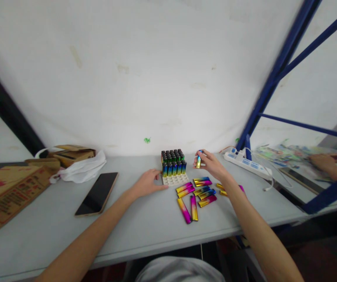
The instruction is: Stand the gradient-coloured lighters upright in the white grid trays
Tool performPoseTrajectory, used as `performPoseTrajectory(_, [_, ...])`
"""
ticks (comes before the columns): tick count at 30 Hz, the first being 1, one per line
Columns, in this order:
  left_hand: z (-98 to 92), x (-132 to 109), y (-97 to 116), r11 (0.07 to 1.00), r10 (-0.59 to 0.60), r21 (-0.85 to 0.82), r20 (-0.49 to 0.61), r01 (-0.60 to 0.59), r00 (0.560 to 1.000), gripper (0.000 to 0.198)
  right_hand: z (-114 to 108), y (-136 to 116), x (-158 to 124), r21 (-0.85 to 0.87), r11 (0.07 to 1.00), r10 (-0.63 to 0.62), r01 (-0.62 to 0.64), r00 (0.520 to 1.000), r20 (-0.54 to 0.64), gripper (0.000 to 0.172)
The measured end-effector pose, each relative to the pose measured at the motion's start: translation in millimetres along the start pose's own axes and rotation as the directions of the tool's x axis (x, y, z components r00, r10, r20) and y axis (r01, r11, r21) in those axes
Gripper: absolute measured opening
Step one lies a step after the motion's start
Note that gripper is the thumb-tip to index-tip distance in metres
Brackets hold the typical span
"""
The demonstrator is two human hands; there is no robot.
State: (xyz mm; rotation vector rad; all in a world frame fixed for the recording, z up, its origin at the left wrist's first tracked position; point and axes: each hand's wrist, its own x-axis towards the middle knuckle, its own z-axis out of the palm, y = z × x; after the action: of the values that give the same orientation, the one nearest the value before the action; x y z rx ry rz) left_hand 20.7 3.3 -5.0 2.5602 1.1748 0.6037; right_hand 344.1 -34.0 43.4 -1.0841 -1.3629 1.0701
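Note:
My right hand [211, 162] pinches a blue-and-gold lighter [198, 161] upright, a little above the table and to the right of a white tray [175, 180]. Standing in the tray are several rows of lighters [173, 158] with dark tops; the front row is blue and gold. Several holes at the tray's front show bare. My left hand [148, 183] rests at the tray's left side, thumb and fingers apart, the thumb by the front corner. Several loose shiny lighters [194, 208] in pink, gold and blue lie in front and to the right of the tray, some partly behind my right forearm.
A phone [97, 194] lies on the grey table [145, 231] at left, near a white plastic bag [83, 168] and cardboard boxes [8, 192]. On the right are a white power strip [247, 164], a blue metal frame [262, 102] and another person's hands [327, 162].

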Motion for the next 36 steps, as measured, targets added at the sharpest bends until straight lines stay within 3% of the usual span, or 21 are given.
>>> performPoseTrajectory(4, [-0.5, -1, 1, 1.000, -0.009, -0.002, -0.004, 0.009, 1.000, 0.057, 50, -5, 2, 0.135, 0.990, -0.049, 0.029, 0.988, 0.149, 0.039])
performPoseTrajectory(9, [-0.3, -1, 1, 1.000, 0.000, -0.014, -0.007, 0.000, 1.000, 0.056, 78, 15, 2, 0.109, 0.994, -0.044, 0.029, 0.989, 0.139, 0.042])
performPoseTrajectory(13, [0.0, 0, 0, 1.000, 0.008, -0.006, 0.003, -0.008, 1.000, 0.056, 84, 24, 3, 0.203, 0.972, 0.099, -0.116, 0.991, 0.093, 0.051])
performPoseTrajectory(17, [1.1, 0, -2, 1.000, 0.018, 0.005, -0.003, -0.018, 1.000, 0.057, 87, 27, 4, 0.153, 0.966, 0.215, -0.207, 0.976, -0.038, 0.059])
performPoseTrajectory(21, [2.1, 0, -4, 1.000, 0.027, 0.007, -0.015, -0.027, 1.000, 0.058, 88, 32, 3, 0.116, 0.976, 0.194, -0.183, 0.977, -0.093, 0.051])
performPoseTrajectory(28, [1.1, 0, -3, 1.000, 0.029, -0.001, -0.012, -0.029, 1.000, 0.055, 87, 38, 0, 0.054, 0.993, 0.112, -0.108, 0.991, -0.070, 0.041])
performPoseTrajectory(36, [-0.4, 0, -1, 1.000, 0.024, 0.002, -0.020, -0.024, 1.000, 0.055, 88, 24, -3, 0.093, 0.968, 0.234, -0.231, 0.972, -0.025, 0.043])
